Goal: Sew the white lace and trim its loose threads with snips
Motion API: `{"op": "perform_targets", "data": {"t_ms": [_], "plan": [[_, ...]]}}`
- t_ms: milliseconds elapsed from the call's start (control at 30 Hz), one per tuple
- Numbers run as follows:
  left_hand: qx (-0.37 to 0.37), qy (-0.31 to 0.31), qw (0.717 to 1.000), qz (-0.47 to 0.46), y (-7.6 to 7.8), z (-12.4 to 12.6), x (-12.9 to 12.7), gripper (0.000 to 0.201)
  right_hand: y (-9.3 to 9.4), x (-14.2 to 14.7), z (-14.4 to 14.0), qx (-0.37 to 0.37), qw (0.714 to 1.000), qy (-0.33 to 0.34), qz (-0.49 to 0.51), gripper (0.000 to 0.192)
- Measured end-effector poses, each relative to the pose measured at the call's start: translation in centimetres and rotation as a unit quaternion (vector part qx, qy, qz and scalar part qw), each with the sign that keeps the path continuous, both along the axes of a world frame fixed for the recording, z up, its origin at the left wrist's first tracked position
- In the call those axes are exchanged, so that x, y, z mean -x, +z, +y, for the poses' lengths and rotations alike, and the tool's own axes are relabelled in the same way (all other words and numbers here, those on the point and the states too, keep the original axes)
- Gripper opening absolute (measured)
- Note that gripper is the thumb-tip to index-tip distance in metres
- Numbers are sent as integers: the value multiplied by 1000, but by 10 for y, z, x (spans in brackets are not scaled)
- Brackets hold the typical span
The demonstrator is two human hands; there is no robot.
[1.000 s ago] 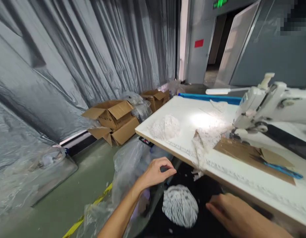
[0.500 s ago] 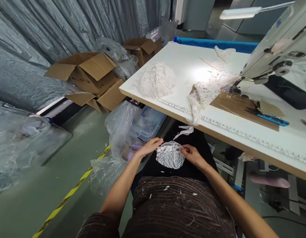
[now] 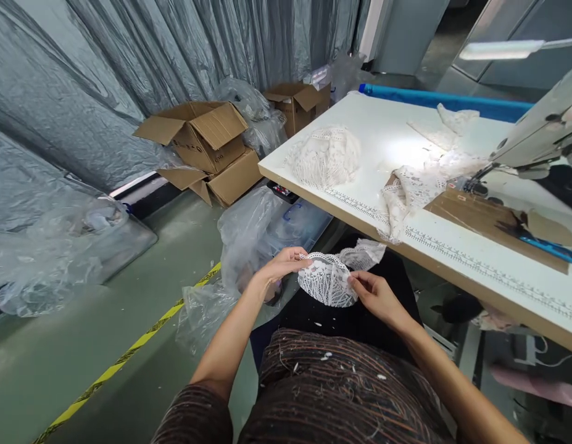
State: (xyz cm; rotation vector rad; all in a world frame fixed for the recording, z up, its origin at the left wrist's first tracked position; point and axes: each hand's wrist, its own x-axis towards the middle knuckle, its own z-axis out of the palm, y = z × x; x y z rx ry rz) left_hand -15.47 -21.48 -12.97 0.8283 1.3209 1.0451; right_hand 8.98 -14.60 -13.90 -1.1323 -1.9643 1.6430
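A white lace cup-shaped piece [image 3: 327, 281] is stretched between my two hands above my lap. My left hand [image 3: 286, 264] pinches its upper left edge with thumb and fingers. At its right edge, my right hand [image 3: 373, 295] grips the lace between thumb and fingertips. Behind the piece, another strip of white lace [image 3: 363, 254] lies over my dark trousers, below the table edge; whether it joins the held piece I cannot tell. More white lace [image 3: 413, 191] drapes from the sewing machine [image 3: 540, 139] over the table's front edge.
On the white table [image 3: 382, 117] sits a heap of lace pieces [image 3: 325, 157]. Brown cardboard [image 3: 493, 225] with dark scissors and a blue-handled cutter [image 3: 551, 250] lies near the machine. Open cardboard boxes [image 3: 211, 145] and plastic bags [image 3: 248, 231] stand on the left.
The view has swung left, so the table sits further right. Both hands still hold the lace piece, now turned with its scalloped edge up. More lace shows behind it.
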Motion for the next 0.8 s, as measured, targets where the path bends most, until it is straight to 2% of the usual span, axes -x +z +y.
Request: {"op": "perform_targets", "data": {"t_ms": [100, 200, 333, 400, 500, 667, 800], "plan": [[-31, 37, 998, -36, 22, -2, 6, 39, 28, 12, -4, -2, 999, 24, 21, 41], [-74, 61, 995, -37, 47, 2, 20, 38, 63, 28, 2, 21, 996, 70, 60, 38], [-142, 124, 982, 27, 81, 14, 40, 37, 111, 51, 29, -15, 995, 60, 76, 37], [-164, 159, 972, 44, 93, 21, 47, 38, 129, 62, 46, -48, 996, 49, 61, 40], [-189, 189, 963, 31, 99, 30, 53, 40, 142, 73, 69, -77, 995, 57, 32, 43], [-220, 181, 958, 15, 97, 43, 60, 37, 150, 77, 94, -115, 991, 73, 0, 43], [-264, 179, 945, 66, 112, 71, 71, 33, 161, 86, 113, -170, 985, 24, 17, 40]]}}
